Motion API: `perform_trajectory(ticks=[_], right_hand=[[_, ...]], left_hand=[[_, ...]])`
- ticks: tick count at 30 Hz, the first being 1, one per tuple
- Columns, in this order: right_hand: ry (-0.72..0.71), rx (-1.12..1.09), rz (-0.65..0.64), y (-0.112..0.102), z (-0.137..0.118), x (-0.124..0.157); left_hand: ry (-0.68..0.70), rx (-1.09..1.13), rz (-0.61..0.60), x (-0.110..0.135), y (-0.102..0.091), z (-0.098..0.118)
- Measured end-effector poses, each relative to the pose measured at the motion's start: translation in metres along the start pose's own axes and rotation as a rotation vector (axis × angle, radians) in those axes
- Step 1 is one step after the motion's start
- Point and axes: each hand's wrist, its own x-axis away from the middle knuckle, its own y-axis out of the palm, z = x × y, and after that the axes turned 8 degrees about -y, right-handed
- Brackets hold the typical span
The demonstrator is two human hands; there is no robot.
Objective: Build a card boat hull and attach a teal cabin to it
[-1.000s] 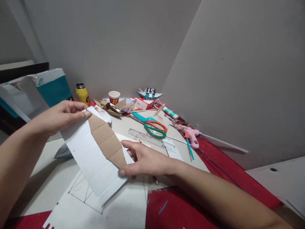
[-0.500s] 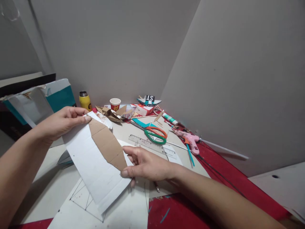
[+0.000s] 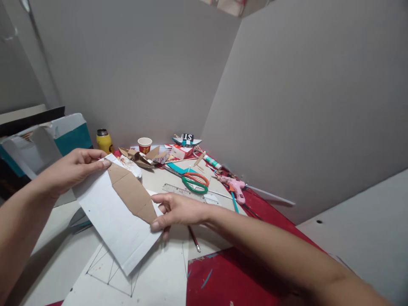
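Hands two: left hand point(image 3: 68, 170), right hand point(image 3: 178, 210); card point(image 3: 111, 216) one; scissors point(image 3: 194, 182) one.

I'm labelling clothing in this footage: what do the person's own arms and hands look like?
The left hand and right hand are bare: no gloves, no rings that show. The left forearm and right forearm are uncovered: no sleeve, watch or bracelet in view.

Scissors point(image 3: 195, 182) lie behind the ruler point(image 3: 188, 193) (glue gun point(image 3: 234, 187) right), cup point(image 3: 145, 145) farthest back.
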Motion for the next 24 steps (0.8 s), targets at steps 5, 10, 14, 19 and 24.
perform_trajectory(ticks=[5, 10, 14, 19, 24], right_hand=[[0.084, 0.734, 0.216, -0.047, -0.038, 0.028], [0.317, 1.37, 0.48, -0.098, -0.021, 0.049], [0.403, 1.484, 0.438, -0.118, 0.002, 0.046], [0.51, 1.557, 0.372, -0.132, 0.009, 0.036], [0.532, 1.613, 0.385, -0.141, 0.006, 0.042]], left_hand=[[0.002, 0.021, -0.004, 0.002, -0.006, 0.002], [0.079, -0.018, -0.097, 0.011, -0.004, 0.004], [0.225, -0.102, -0.213, 0.02, 0.003, 0.003], [0.369, -0.197, -0.275, 0.032, 0.017, 0.004], [0.451, -0.255, -0.252, 0.044, 0.023, 0.009]])
